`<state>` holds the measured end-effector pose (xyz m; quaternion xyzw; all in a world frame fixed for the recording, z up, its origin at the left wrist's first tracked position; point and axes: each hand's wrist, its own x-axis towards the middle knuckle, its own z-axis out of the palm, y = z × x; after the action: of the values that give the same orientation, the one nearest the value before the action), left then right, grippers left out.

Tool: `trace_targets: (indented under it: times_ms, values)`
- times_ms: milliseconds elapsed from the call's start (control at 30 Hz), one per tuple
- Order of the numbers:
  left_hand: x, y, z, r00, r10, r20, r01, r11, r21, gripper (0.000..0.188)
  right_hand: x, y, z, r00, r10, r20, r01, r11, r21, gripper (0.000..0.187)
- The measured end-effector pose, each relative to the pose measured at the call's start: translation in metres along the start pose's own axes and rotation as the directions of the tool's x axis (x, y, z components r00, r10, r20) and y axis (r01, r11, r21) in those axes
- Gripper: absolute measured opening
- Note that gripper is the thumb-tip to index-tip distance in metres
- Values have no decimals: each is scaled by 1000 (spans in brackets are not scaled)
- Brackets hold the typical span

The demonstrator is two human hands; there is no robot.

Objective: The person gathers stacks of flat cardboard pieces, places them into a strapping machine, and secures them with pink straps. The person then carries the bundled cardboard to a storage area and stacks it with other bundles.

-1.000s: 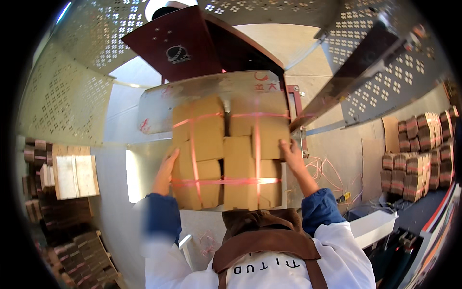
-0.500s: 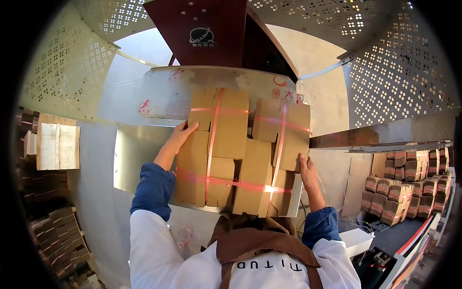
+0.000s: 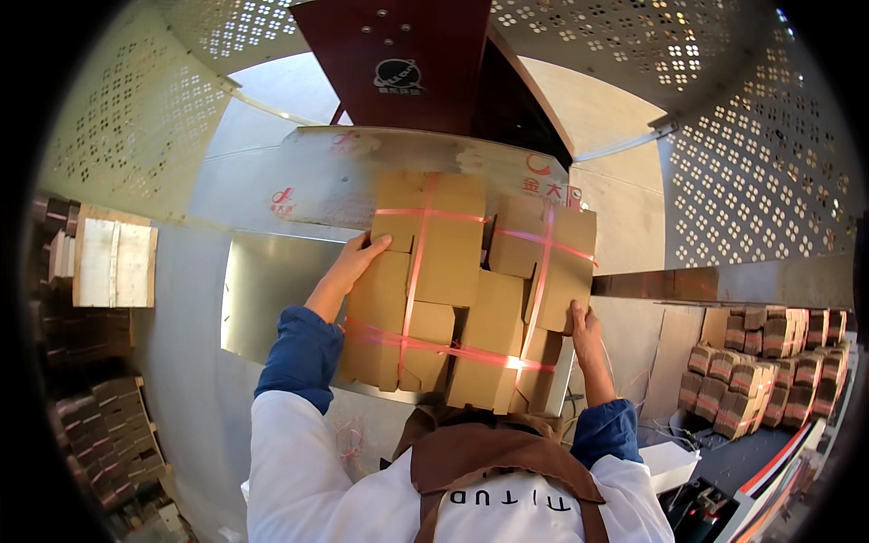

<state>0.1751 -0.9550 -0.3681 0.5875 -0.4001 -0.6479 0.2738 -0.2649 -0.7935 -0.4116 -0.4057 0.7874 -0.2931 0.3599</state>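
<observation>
In front of my body lies a bundle of folded brown cardboard boxes (image 3: 444, 262), bound lengthwise and crosswise with pink plastic strapping (image 3: 413, 294). My left hand (image 3: 360, 261) grips its left edge, thumb on top and the other fingers mostly hidden beyond the edge. On the opposite side, my right hand (image 3: 587, 333) holds the right edge, thumb against the cardboard. The bundle rests over a metal work surface (image 3: 312, 208); how its underside is supported is hidden.
A dark red machine column (image 3: 394, 54) rises behind the bundle. Perforated metal guards (image 3: 742, 163) curve around both sides. Strapped cardboard bundles (image 3: 747, 398) are stacked at the right, more cardboard stacks (image 3: 100, 434) at the left. A white box (image 3: 665, 466) sits near my right elbow.
The whole view has shifted slightly, so the scene appears a little farther right and lower. Both hands keep their grip, and the bundle shows no clear movement against the machine.
</observation>
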Motion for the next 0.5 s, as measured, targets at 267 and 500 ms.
trace_targets:
  times_ms: [267, 500]
  values:
    - [0, -8, -1, 999, 21, -30, -20, 1000, 21, 62, 0, 0, -5, 1000, -18, 22, 19, 999, -33, 68]
    - [-3, -4, 2, 999, 27, -45, -25, 999, 28, 60, -4, -18, -9, 999, -7, 49, 10, 998, -56, 66]
